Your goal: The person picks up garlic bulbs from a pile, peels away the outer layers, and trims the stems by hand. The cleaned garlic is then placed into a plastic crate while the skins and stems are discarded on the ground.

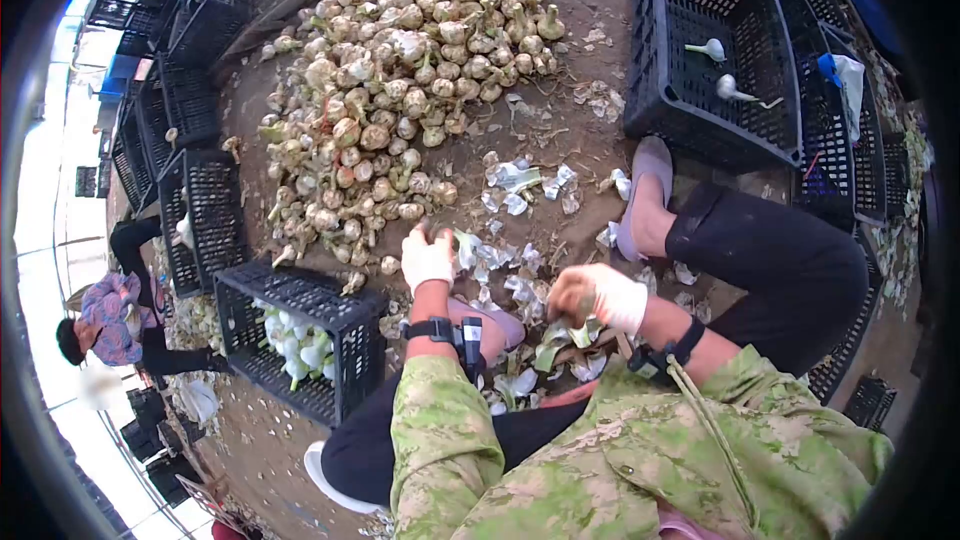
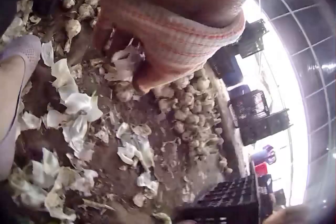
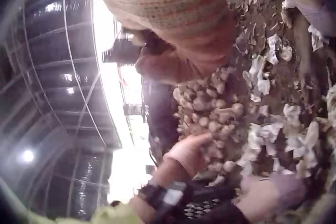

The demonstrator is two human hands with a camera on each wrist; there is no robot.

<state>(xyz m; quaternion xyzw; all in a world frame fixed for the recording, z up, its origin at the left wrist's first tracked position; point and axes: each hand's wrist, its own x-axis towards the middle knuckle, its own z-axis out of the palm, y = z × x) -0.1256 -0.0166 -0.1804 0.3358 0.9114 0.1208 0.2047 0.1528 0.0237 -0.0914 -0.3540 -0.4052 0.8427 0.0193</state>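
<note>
My left hand (image 1: 428, 258), in a pale glove with bare fingertips, is low at the near edge of a heap of garlic bulbs (image 1: 400, 70). A pale garlic husk (image 2: 126, 66) shows between its bent fingers and thumb in the left wrist view, with a bulb (image 2: 124, 92) just below the thumb tip. My right hand (image 1: 598, 298), gloved alike, is raised over the husks in front of my body with its fingers curled inward; I cannot tell whether they hold anything. In the right wrist view the glove cuff (image 3: 173, 8) and bent fingers cover the upper middle.
A black crate (image 1: 350, 340) with peeled white garlic stands left of my legs. Another crate (image 1: 710, 130) at the right holds two bulbs. Loose husks (image 1: 515, 180) litter the soil between my feet. More crates (image 1: 205, 200) line the left, where another person (image 1: 115, 310) sits.
</note>
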